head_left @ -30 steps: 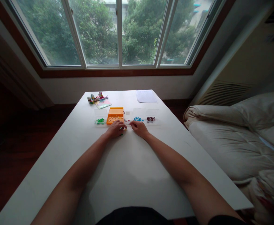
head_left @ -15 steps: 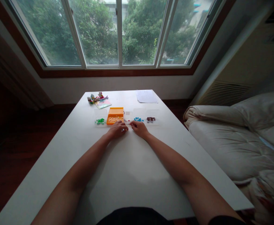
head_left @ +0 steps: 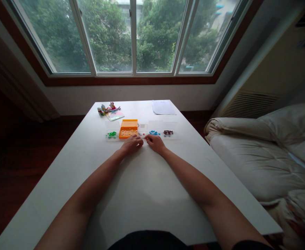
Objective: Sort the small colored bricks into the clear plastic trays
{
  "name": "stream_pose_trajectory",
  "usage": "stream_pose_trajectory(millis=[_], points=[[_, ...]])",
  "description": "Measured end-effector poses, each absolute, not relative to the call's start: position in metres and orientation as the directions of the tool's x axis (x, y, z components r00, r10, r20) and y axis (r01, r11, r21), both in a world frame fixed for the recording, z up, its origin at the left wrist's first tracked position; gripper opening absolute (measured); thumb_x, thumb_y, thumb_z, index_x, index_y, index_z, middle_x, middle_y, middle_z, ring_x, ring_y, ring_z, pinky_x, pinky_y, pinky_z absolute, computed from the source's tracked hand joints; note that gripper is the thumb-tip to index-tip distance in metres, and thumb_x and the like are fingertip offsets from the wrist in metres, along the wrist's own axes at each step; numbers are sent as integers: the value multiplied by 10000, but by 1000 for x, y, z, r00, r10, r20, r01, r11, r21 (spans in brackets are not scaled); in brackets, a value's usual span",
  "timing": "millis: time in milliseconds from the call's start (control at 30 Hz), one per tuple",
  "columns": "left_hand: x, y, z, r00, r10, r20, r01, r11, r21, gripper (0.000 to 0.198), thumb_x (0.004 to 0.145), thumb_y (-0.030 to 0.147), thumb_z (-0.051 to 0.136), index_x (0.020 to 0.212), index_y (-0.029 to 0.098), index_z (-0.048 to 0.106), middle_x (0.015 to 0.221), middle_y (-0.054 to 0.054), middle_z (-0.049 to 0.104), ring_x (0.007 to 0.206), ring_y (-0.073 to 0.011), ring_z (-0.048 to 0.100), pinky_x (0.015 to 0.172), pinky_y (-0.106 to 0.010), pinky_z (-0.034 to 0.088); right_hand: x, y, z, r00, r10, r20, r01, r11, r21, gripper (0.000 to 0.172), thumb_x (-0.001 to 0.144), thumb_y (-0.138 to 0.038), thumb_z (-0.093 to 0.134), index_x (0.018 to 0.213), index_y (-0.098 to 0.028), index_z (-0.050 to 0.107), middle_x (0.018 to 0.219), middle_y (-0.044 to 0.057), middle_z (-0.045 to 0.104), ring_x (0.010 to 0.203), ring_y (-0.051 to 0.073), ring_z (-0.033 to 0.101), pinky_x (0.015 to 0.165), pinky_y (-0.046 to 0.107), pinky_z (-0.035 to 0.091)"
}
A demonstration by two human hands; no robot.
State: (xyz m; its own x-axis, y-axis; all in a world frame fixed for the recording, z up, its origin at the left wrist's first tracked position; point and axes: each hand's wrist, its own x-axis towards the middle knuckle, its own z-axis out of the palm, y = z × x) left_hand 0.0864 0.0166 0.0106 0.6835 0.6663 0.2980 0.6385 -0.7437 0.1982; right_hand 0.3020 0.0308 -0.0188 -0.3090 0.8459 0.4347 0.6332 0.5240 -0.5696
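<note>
Five boxes [head_left: 143, 127] stand in a row across the desk [head_left: 142, 194], with what look like beads [head_left: 112, 134] inside. The left hand [head_left: 133, 143] is before the second box [head_left: 129, 123] from the left, the right hand [head_left: 154, 142] before the fourth box [head_left: 155, 124]. Behind the row, figurines [head_left: 112, 105] stand left and paper [head_left: 163, 107] lies right; the window [head_left: 107, 41] is beyond, a sofa [head_left: 259, 156] right of the desk.

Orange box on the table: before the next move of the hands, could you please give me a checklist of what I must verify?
1. Orange box open, lid raised: ok.
2. Green bead-like pieces grouped left of the orange box: ok.
3. Blue pieces and dark brown pieces in separate groups: ok.
4. Left hand not touching the orange box: cannot tell; they overlap in this view.
5. Right hand holding something: cannot tell; too small to see.
</note>
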Motion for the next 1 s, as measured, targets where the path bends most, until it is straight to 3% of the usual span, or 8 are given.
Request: stream_pose_trajectory(millis=[700, 1000], points=[[90, 17, 9, 673, 691, 264, 679, -718, 151, 188, 948, 214, 502, 885, 200, 678, 934, -75, 669, 913, -207, 549, 831, -321, 467, 301, 29, -15, -310, 854, 419, 632, 514, -580, 184, 862, -181, 564, 939, -204, 730, 746, 7, 678, 647, 138, 540, 661, 240, 385], [91, 14, 7, 699, 665, 264, 633, -747, 205, 186, 932, 211, 516, 963, 235, 698, 990, -56, 682, 967, -202, 565, 828, -309, 474, 302, 29, -16, -312, 849, 426, 623, 521, -583, 180, 868, -186, 567, 945, -212, 727, 759, 4, 682, 651, 137, 546, 663, 241, 385]])
